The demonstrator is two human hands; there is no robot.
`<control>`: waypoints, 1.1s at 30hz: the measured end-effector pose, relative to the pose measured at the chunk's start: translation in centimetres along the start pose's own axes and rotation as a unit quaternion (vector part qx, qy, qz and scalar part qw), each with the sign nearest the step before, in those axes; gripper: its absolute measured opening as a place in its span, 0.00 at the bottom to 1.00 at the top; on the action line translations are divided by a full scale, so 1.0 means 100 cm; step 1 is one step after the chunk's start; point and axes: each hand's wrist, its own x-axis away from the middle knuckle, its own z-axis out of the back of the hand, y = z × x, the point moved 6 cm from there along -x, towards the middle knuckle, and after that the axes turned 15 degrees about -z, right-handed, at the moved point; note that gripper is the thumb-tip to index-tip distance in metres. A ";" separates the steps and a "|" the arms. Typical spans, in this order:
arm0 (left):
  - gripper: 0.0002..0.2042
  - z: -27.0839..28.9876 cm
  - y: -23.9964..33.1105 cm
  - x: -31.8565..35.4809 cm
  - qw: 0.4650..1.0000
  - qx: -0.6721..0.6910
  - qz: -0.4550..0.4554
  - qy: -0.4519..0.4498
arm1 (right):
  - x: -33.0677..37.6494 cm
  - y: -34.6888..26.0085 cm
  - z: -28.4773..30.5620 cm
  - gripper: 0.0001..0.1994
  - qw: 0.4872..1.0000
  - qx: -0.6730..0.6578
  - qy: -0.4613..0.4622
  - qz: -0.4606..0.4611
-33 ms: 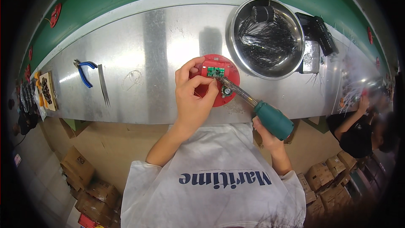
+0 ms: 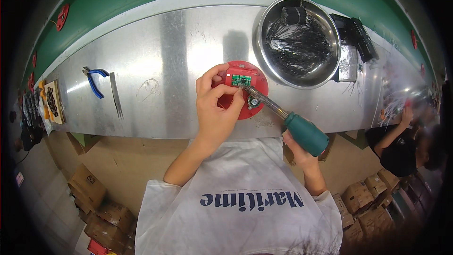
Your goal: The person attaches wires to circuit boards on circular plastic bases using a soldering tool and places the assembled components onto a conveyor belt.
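Note:
A red round disc (image 2: 252,106) lies on the metal table (image 2: 179,42) just in front of me, with a small green circuit board (image 2: 240,79) on its top part. My left hand (image 2: 214,111) rests on the disc's left side, fingers pinching at the board. My right hand (image 2: 295,148) grips a teal-handled tool (image 2: 306,133) near the table's front edge. The tool's thin metal shaft (image 2: 269,103) slants up left, and its tip touches the disc close to the board.
A steel bowl (image 2: 257,42) full of black wires stands behind the disc to the right, with black boxes (image 2: 356,33) beside it. Blue-handled pliers (image 2: 94,82) and tweezers (image 2: 115,97) lie at left. Another person (image 2: 401,146) works at far right. Cardboard boxes (image 2: 87,189) stand on the floor.

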 end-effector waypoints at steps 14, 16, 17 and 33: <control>0.02 0.000 0.001 -0.005 0.999 -0.002 0.019 -0.026 | 0.015 0.038 0.010 0.12 0.933 -0.326 -0.051 -0.141; 0.02 0.000 0.001 -0.006 0.999 0.003 0.027 -0.035 | 0.015 0.045 0.011 0.13 0.929 -0.338 -0.056 -0.137; 0.02 0.000 0.000 -0.007 0.998 0.008 0.036 -0.040 | 0.015 0.047 0.011 0.14 0.926 -0.347 -0.062 -0.132; 0.12 0.017 0.011 -0.026 0.989 0.005 0.017 -0.148 | 0.018 0.064 0.012 0.16 0.878 -0.466 -0.007 -0.107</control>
